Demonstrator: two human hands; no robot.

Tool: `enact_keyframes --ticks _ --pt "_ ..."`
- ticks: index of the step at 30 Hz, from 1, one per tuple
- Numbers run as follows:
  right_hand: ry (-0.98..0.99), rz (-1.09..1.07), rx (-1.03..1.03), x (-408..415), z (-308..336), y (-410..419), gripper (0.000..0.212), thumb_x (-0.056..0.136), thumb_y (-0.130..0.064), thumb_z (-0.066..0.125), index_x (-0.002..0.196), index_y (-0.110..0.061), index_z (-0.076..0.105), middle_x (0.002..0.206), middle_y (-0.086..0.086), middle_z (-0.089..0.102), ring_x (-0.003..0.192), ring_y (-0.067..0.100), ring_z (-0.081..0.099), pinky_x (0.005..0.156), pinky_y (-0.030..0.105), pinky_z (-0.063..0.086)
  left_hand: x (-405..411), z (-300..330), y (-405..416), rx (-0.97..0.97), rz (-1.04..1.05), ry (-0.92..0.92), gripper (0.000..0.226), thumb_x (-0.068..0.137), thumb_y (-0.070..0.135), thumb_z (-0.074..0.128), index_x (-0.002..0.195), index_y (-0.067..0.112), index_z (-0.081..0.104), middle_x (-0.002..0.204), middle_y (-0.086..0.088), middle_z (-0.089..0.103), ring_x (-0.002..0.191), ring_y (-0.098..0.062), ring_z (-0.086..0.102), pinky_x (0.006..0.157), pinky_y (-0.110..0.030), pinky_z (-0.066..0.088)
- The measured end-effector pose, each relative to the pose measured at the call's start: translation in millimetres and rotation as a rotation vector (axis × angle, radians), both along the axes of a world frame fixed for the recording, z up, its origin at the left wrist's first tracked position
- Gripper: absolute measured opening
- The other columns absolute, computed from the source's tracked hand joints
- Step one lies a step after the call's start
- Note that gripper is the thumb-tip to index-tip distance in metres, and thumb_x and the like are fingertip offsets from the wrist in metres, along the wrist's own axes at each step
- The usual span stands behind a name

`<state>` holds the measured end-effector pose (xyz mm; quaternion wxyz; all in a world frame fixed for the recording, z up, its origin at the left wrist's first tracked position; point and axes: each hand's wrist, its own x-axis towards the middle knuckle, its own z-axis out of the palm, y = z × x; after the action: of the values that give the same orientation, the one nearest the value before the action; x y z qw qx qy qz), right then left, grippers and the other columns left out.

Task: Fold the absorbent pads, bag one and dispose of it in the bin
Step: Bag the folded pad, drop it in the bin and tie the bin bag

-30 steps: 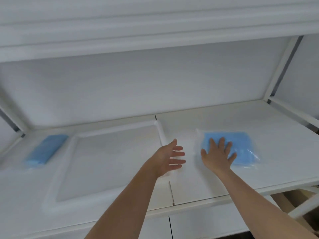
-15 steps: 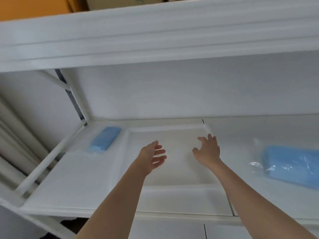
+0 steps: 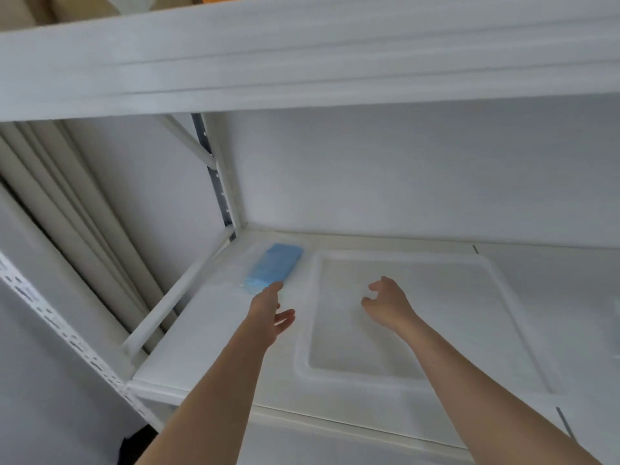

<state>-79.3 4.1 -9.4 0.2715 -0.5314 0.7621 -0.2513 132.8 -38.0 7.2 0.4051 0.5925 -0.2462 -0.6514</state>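
A folded blue absorbent pad [image 3: 275,266] lies at the back left corner of the white shelf. My left hand [image 3: 271,315] reaches toward it with straight fingers, fingertips just short of its near end, holding nothing. Over the shallow white tray [image 3: 503,297], my right hand [image 3: 385,303] hovers with loosely curled fingers and holds nothing. The second blue pad in its clear bag is out of view to the right.
The white shelf [image 3: 208,337] has an upper shelf board [image 3: 302,55] close overhead. A perforated metal upright [image 3: 67,330] and a rail [image 3: 167,303] bound the left side. Pale curtains [image 3: 50,203] hang beyond the rack.
The view has swung left. My right hand left the bagged pad and moved over the tray. My left hand has travelled left to the folded pad in the corner.
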Motion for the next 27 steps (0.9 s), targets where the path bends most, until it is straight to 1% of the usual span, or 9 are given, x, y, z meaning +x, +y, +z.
enact_keyframes --ticks 6,12,16,18,20,21,23,25,27 --pt "-0.071 0.047 -0.010 43.4 -7.0 -20.5 0.048 0.094 -0.021 0.052 0.139 -0.008 0.043 0.158 0.007 0.016 0.145 0.021 0.020 0.116 0.031 0.022 31.1 -9.2 -19.3 0.038 0.049 0.074 0.050 0.090 0.029 0.062 0.134 0.018 0.041 0.143 -0.011 0.033 0.105 -0.036 0.055 0.091 -0.043 0.051" --pt "-0.039 0.015 -0.006 42.6 -12.4 -19.3 0.042 0.094 -0.020 0.052 0.135 -0.011 0.048 0.158 0.006 0.017 0.145 0.019 0.019 0.114 0.028 0.021 21.0 -18.0 -36.6 0.087 0.074 0.219 0.055 0.089 0.027 0.064 0.137 0.022 0.038 0.148 -0.005 0.028 0.109 -0.038 0.056 0.098 -0.047 0.047" --pt "-0.011 -0.034 -0.011 33.3 -9.1 -15.9 0.040 0.093 -0.019 0.053 0.133 -0.011 0.051 0.158 0.007 0.019 0.145 0.020 0.021 0.112 0.027 0.022 10.2 -23.8 -49.6 0.076 0.059 0.242 0.050 0.090 0.028 0.061 0.136 0.021 0.042 0.149 -0.001 0.033 0.120 -0.032 0.053 0.106 -0.041 0.039" --pt "-0.004 -0.046 -0.014 30.6 -8.2 -15.5 0.039 0.093 -0.019 0.053 0.132 -0.011 0.052 0.157 0.007 0.021 0.144 0.020 0.024 0.112 0.027 0.024 8.8 -30.0 -53.0 0.054 0.100 0.202 0.044 0.089 0.028 0.063 0.129 0.014 0.049 0.143 -0.005 0.044 0.118 -0.027 0.054 0.105 -0.034 0.039" --pt "-0.004 -0.047 -0.011 29.2 -6.5 -14.2 0.039 0.093 -0.019 0.053 0.132 -0.011 0.052 0.156 0.006 0.023 0.142 0.019 0.027 0.110 0.026 0.025 10.2 -36.1 -54.2 0.051 0.195 0.139 0.027 0.084 0.025 0.069 0.100 0.006 0.058 0.117 -0.010 0.062 0.091 -0.022 0.063 0.089 -0.030 0.048" --pt "-0.011 -0.048 -0.003 29.7 -5.3 -14.6 0.039 0.093 -0.019 0.052 0.132 -0.011 0.052 0.155 0.006 0.026 0.141 0.019 0.029 0.109 0.025 0.027 12.4 -36.6 -53.1 0.047 0.241 0.111 0.025 0.082 0.024 0.073 0.088 0.005 0.057 0.097 -0.010 0.065 0.073 -0.019 0.060 0.077 -0.028 0.050" --pt "-0.033 -0.060 -0.007 32.8 -5.3 -18.7 0.040 0.094 -0.019 0.052 0.133 -0.010 0.052 0.149 0.006 0.035 0.135 0.020 0.038 0.104 0.023 0.032 22.8 -34.1 -52.0 0.047 0.303 0.076 0.027 0.078 0.018 0.077 0.080 0.005 0.054 0.073 -0.009 0.054 0.057 -0.016 0.048 0.060 -0.024 0.048" --pt "-0.068 -0.068 -0.012 34.6 -2.8 -19.5 0.042 0.094 -0.021 0.051 0.135 -0.011 0.049 0.145 0.006 0.041 0.129 0.020 0.045 0.099 0.024 0.036 32.2 -34.4 -55.1 0.084 0.317 0.060 0.024 0.079 0.003 0.072 0.088 0.005 0.051 0.076 -0.010 0.049 0.061 -0.017 0.045 0.063 -0.027 0.051" --pt "-0.107 -0.009 0.006 53.2 0.6 -24.5 0.045 0.096 -0.025 0.049 0.138 -0.013 0.043 0.144 0.007 0.041 0.128 0.022 0.045 0.099 0.026 0.038 63.1 -32.6 -53.6 0.104 0.339 0.032 0.022 0.082 -0.011 0.056 0.093 0.007 0.049 0.075 -0.012 0.045 0.061 -0.018 0.042 0.073 -0.037 0.052"
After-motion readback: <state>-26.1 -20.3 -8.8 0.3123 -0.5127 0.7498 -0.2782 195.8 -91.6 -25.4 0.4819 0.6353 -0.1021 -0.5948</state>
